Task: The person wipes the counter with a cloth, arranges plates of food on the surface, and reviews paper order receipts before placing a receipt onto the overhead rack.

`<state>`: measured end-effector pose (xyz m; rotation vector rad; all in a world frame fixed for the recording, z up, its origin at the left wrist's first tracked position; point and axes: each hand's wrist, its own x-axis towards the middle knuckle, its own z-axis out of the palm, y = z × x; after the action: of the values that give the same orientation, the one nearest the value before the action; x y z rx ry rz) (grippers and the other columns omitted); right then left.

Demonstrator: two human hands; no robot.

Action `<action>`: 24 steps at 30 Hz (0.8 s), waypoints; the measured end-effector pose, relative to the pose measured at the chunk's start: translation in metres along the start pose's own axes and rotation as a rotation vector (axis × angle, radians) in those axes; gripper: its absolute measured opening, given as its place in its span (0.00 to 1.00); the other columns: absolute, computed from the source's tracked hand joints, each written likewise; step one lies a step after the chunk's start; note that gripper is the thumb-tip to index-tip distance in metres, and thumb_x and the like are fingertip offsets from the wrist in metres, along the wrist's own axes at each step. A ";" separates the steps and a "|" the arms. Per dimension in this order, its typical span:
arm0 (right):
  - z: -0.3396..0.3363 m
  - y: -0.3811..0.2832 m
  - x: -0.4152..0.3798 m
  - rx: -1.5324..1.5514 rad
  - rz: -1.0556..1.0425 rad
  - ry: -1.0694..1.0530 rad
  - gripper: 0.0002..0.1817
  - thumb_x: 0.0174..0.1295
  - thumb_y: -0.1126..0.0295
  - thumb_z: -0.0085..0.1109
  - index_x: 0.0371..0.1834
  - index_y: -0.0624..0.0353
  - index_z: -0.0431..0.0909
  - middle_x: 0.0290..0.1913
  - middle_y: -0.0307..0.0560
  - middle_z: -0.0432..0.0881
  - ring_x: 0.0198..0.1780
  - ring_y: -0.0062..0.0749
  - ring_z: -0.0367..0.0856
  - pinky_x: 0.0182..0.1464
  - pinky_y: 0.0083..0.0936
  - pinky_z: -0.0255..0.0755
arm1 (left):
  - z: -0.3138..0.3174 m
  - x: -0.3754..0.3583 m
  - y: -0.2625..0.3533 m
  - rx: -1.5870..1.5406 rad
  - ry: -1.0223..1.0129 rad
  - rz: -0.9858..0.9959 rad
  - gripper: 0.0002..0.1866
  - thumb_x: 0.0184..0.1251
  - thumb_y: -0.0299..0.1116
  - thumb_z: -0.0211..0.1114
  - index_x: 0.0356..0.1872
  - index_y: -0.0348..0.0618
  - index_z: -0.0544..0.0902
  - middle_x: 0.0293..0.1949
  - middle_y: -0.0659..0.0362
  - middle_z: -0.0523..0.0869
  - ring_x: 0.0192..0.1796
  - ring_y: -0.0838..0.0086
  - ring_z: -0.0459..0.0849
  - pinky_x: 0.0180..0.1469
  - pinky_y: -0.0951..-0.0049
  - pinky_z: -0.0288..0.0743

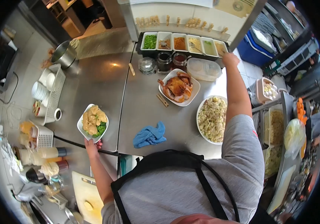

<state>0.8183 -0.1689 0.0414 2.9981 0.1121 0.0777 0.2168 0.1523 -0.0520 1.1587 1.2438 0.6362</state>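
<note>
A square white bowl [93, 121] with sauce-covered pieces and broccoli stands at the left of the steel counter. My left hand [93, 145] grips its near edge, fingers against the rim. My right hand [230, 59] reaches to the right end of the row of condiment trays [179, 42]; its fingers look closed by the last tray, around something too small to make out. A roast bird [177, 88] lies in a white dish in the middle. Beside my right arm is a large bowl of fried rice [212, 118]. Dark sauce jars [164, 61] stand before the trays.
A blue cloth [149, 135] lies near the front edge of the counter [141, 100]. At the left are a basket of cups [56, 90], a metal pot [63, 54] and a cutting board [86, 194]. Egg bin [269, 90] and shelves stand right.
</note>
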 end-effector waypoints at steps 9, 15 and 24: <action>-0.011 0.030 -0.016 -0.018 -0.104 0.126 0.15 0.58 0.66 0.39 0.45 0.50 0.74 0.45 0.54 0.76 0.48 0.47 0.75 0.44 0.39 0.71 | -0.001 0.005 -0.004 -0.001 0.042 0.012 0.17 0.59 0.31 0.40 0.51 0.43 0.62 0.22 0.57 0.78 0.15 0.78 0.73 0.13 0.84 0.63; -0.037 0.013 -0.046 0.580 -0.249 0.267 0.18 0.59 0.61 0.43 0.47 0.59 0.71 0.39 0.59 0.77 0.44 0.44 0.77 0.42 0.32 0.70 | 0.005 -0.003 0.003 -0.003 0.005 0.034 0.18 0.61 0.27 0.37 0.53 0.46 0.60 0.21 0.59 0.77 0.15 0.81 0.72 0.13 0.85 0.63; -0.015 -0.194 -0.291 0.855 -1.034 -0.420 0.22 0.58 0.53 0.46 0.49 0.55 0.72 0.44 0.53 0.77 0.47 0.47 0.74 0.48 0.34 0.67 | 0.007 -0.004 -0.005 -0.094 -0.001 0.125 0.23 0.56 0.22 0.34 0.55 0.45 0.57 0.25 0.57 0.78 0.14 0.81 0.71 0.14 0.84 0.64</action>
<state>0.5143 0.0021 0.0153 3.0999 1.9956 -0.8825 0.2211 0.1451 -0.0552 1.1641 1.1348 0.7787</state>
